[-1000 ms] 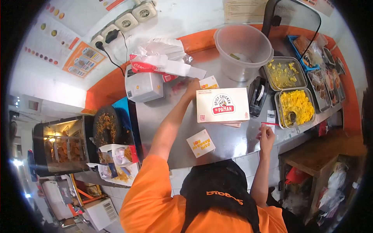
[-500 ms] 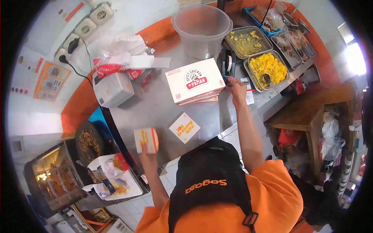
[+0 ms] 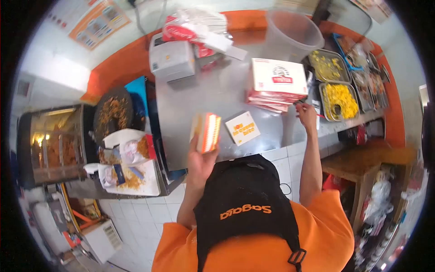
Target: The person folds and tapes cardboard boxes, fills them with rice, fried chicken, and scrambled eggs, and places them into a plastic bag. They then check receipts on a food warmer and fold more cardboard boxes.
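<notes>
My left hand [image 3: 200, 161] is closed around a small printed carton [image 3: 211, 131] with orange and yellow markings, held tilted above the steel table and slightly blurred. To its right a flat white square carton [image 3: 243, 128] with yellow lettering lies on the table. My right hand [image 3: 307, 115] is by the near right corner of a stack of white and red Spicy Chicken boxes [image 3: 277, 82]. Its fingers are drawn together near a small dark thing; what they hold, if anything, I cannot make out.
On the steel table [image 3: 199, 99] stand a large clear plastic bucket [image 3: 290, 38] and a white box [image 3: 172, 59]. Trays of yellow food [image 3: 342, 100] line the right side. At left are a stone mortar [image 3: 113, 113], a crumb-covered white tray [image 3: 136, 179] and a lit display cabinet [image 3: 56, 145].
The view has swung left, shifting the table rightward in the picture. My left hand has raised and turned the carton, showing its striped side. My right hand has lowered slightly beside the box stack.
</notes>
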`<state>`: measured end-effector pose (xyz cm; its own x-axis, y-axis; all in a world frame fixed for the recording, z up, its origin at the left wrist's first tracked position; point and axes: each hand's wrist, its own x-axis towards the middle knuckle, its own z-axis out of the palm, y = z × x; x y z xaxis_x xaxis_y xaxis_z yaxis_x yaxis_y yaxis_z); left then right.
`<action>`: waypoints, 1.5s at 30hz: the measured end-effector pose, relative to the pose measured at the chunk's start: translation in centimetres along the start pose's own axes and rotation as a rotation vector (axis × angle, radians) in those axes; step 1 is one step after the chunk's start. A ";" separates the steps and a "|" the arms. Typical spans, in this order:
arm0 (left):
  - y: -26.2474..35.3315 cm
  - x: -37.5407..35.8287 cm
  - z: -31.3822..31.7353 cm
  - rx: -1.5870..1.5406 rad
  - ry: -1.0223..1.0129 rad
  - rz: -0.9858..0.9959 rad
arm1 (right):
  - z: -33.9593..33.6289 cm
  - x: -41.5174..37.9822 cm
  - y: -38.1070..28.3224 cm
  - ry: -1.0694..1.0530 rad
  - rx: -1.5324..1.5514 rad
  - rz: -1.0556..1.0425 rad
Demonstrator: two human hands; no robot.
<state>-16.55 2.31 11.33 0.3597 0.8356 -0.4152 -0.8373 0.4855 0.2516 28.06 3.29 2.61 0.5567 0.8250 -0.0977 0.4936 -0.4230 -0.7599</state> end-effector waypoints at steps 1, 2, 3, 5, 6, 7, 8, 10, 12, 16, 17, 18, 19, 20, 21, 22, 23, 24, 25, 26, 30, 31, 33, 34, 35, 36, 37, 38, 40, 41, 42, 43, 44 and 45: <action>0.2 0.4 0.6 0.004 0.001 -0.044 | 0.0 -2.8 -3.0 -0.119 0.218 -0.033; 0.4 0.9 1.0 0.010 -0.004 -0.093 | 0.2 -5.1 -5.6 -0.232 0.437 -0.061; 0.2 1.1 1.2 0.000 -0.012 -0.093 | 0.8 -7.6 -8.1 -0.337 0.522 -0.113; -0.3 1.4 1.5 -0.006 -0.029 -0.128 | 2.2 -12.5 -13.8 -0.544 0.672 -0.216; -0.5 1.4 1.6 -0.006 -0.028 -0.149 | 2.7 -14.5 -16.4 -0.654 0.734 -0.270; -0.6 1.3 1.6 -0.006 -0.027 -0.172 | 3.0 -15.8 -18.5 -0.688 0.730 -0.313; -0.9 1.2 1.7 -0.008 -0.028 -0.194 | 3.3 -16.6 -20.2 -0.723 0.725 -0.359; -1.1 0.6 2.2 0.087 -0.029 -0.177 | 4.1 -17.1 -21.6 -0.754 0.690 -0.405; -0.9 0.4 2.4 0.074 -0.023 -0.210 | 5.0 -17.0 -22.1 -0.749 0.635 -0.398; -0.4 -0.1 2.4 0.087 -0.051 -0.209 | 6.4 -16.9 -22.4 -0.668 0.629 -0.438; -0.2 -0.1 2.2 0.089 -0.064 -0.207 | 6.5 -17.1 -22.6 -0.666 0.597 -0.400; 0.0 -0.1 2.2 0.093 -0.077 -0.207 | 6.4 -17.2 -22.8 -0.662 0.567 -0.361; 0.2 -0.3 2.3 0.146 -0.059 -0.186 | 6.4 -17.4 -23.0 -0.657 0.536 -0.320; 0.3 -0.7 2.5 0.200 -0.040 -0.170 | 6.4 -17.6 -23.2 -0.637 0.502 -0.282; 0.4 -1.0 2.8 0.254 -0.022 -0.155 | 6.4 -17.8 -23.3 -0.615 0.468 -0.244; 0.5 -1.3 3.1 0.291 -0.015 -0.124 | 6.4 -18.0 -23.3 -0.590 0.434 -0.204; 0.4 -1.6 3.4 0.330 -0.011 -0.096 | 6.7 -18.3 -23.1 -0.519 0.399 -0.260; 0.2 -1.8 3.6 0.370 -0.010 -0.070 | 7.3 -18.7 -22.8 -0.444 0.362 -0.315; 0.1 -2.2 3.8 0.321 0.019 -0.123 | 7.6 -19.2 -22.7 -0.365 0.322 -0.367; 0.0 -2.6 3.8 0.276 0.046 -0.177 | 7.6 -20.2 -23.1 -0.342 0.321 -0.386; -0.6 -3.7 -1.5 -0.040 -0.274 -0.422 | 7.0 -22.4 -21.9 -0.436 0.423 -0.601; -0.7 -4.0 -2.3 -0.094 -0.368 -0.498 | 6.7 -22.6 -20.2 -0.488 0.353 -0.525; -0.9 -4.0 -3.1 -0.122 -0.503 -0.665 | 7.1 -22.1 -17.4 -0.422 0.289 -0.565; -1.0 -3.6 -2.9 0.017 -0.343 -0.595 | 7.0 -21.8 -16.3 -0.393 0.256 -0.585; -1.1 -2.9 -2.5 0.153 -0.188 -0.513 | 6.5 -21.1 -15.3 -0.363 0.165 -0.571; -1.1 -2.3 -2.1 0.291 -0.030 -0.428 | 6.0 -20.4 -14.5 -0.332 0.079 -0.552; -1.3 -0.7 -1.8 0.369 0.073 -0.366 | 5.6 -19.7 -13.6 -0.302 -0.002 -0.530; -1.4 1.0 -2.4 0.567 0.046 -0.298 | 5.3 -18.3 -12.5 -0.290 0.090 -0.402; -2.5 5.0 -4.6 0.954 -0.010 -0.148 | 4.6 -14.7 -9.8 -0.270 0.271 -0.148; -3.9 6.8 -4.8 1.086 0.012 -0.035 | 4.9 -13.0 -8.8 -0.360 0.315 -0.126; -5.0 7.5 -4.7 1.454 0.099 0.098 | 5.5 -11.6 -8.0 -0.450 0.361 -0.100; -6.1 7.8 -4.5 1.821 0.197 0.236 | 6.4 -10.8 -7.1 -0.543 0.408 -0.067; -7.2 8.4 -4.4 2.181 0.301 0.395 | 8.4 -10.2 -5.9 -0.590 0.324 -0.188; -7.4 9.6 -5.7 1.663 0.115 0.272 | 9.8 -9.7 -5.5 -0.630 0.236 -0.316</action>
<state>-9.21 5.27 0.50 0.1962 0.9492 -0.2462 0.4717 0.1288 0.8723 13.42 1.26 1.45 -0.1119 0.9827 -0.1477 0.3703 -0.0967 -0.9239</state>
